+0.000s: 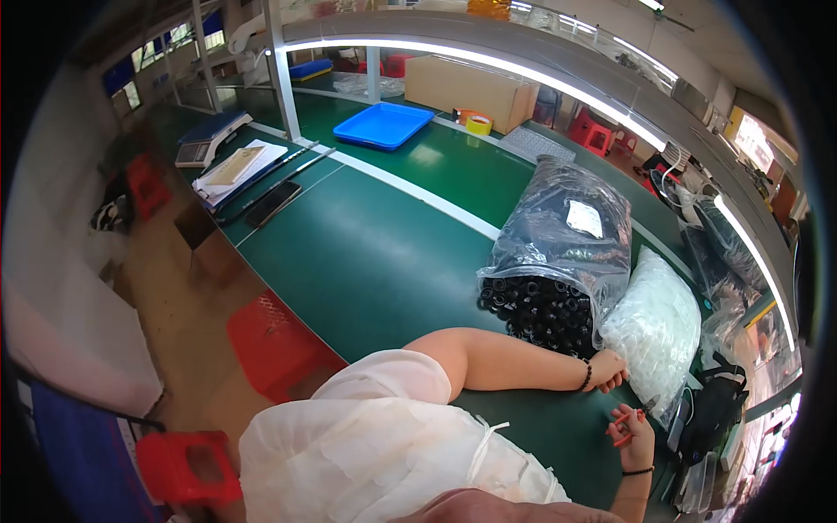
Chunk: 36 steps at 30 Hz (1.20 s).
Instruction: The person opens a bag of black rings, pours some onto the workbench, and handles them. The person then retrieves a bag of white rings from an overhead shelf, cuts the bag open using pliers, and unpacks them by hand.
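My left hand (pixel 605 371), with a dark bead bracelet at the wrist, is over the green table with its fingers curled closed. What it holds, if anything, is too small to make out. My right hand (pixel 634 436) is closed around red-handled snips (pixel 622 429), just below my left hand. Beyond my left forearm, many small black ring-shaped parts (pixel 545 309) spill from the mouth of a large clear plastic bag (pixel 562 213) with a white label. A full bag of whitish translucent pieces (pixel 654 327) lies beside my left hand.
A blue tray (pixel 384 125), yellow tape (pixel 478 125) and a cardboard box (pixel 471 91) are at the far side. A phone (pixel 273 204), papers (pixel 237 170) and a scale (pixel 212 139) lie near the left end. A black bag (pixel 713 410) is at right; red stools (pixel 275 344) stand beside the table.
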### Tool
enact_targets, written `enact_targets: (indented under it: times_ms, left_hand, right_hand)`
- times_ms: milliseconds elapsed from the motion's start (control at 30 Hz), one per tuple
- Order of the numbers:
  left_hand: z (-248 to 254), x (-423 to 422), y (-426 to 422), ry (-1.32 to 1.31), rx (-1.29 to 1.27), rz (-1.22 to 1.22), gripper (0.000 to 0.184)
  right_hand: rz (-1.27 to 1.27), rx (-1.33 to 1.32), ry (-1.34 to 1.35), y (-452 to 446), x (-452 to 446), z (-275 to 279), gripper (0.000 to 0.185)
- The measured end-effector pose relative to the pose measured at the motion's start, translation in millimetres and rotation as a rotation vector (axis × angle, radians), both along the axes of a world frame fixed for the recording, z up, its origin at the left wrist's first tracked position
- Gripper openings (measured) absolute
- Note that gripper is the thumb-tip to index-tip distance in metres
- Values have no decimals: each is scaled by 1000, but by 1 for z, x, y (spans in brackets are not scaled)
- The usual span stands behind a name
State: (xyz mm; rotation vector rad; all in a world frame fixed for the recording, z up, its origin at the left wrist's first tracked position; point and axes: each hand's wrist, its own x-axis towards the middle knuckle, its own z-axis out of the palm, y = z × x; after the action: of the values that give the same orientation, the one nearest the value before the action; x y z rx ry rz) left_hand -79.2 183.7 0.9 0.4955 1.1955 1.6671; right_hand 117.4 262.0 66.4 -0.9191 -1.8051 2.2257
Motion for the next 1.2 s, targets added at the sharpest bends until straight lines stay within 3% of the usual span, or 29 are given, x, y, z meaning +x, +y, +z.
enact_targets:
  times_ms: [133, 200, 267, 333, 400, 500, 667, 800, 867, 1033, 1133, 1167, 1200]
  left_hand:
    - [3, 3, -5, 21, 21, -15, 36]
    - [7, 7, -6, -11, 30, -133, 44]
    - [13, 21, -9, 138, 25, -278, 50]
    - [32, 41, -26, 210, 73, -436, 49]
    - [24, 53, -32, 395, 229, -452, 35]
    - [14, 60, -30, 440, 319, -532, 28]
    - [34, 67, -45, 68, 283, -534, 26]
    - [46, 73, -51, 135, 336, -535, 29]
    - [52, 68, -48, 82, 398, -587, 26]
    - [65, 66, -56, 38, 389, -665, 23]
    - [52, 54, -45, -1, 388, -626, 23]
    - [48, 56, -44, -19, 400, -568, 23]
    - [45, 60, -43, -24, 395, -592, 23]
  right_hand:
    - [-28, -24, 84, -2, 4, -2, 32]
    - [-37, 6, 164, -2, 6, -7, 25]
    - [-136, 112, 234, -10, 0, -13, 26]
    - [-132, 232, 215, -17, -1, -8, 27]
    - [-152, 344, 209, -25, -2, -7, 28]
    - [-140, 474, 230, -27, -4, -21, 34]
    - [-86, 382, 299, -24, 6, -14, 35]
    - [-4, 446, 190, -29, 14, 18, 32]
    - [133, 219, 99, -31, 29, 49, 31]
    - [186, 164, 128, -34, 45, 52, 28]
    - [-19, 41, 427, -30, 30, 23, 29]
    - [-63, -186, 566, -27, 25, 8, 33]
    - [-88, -185, 569, -27, 20, -7, 33]
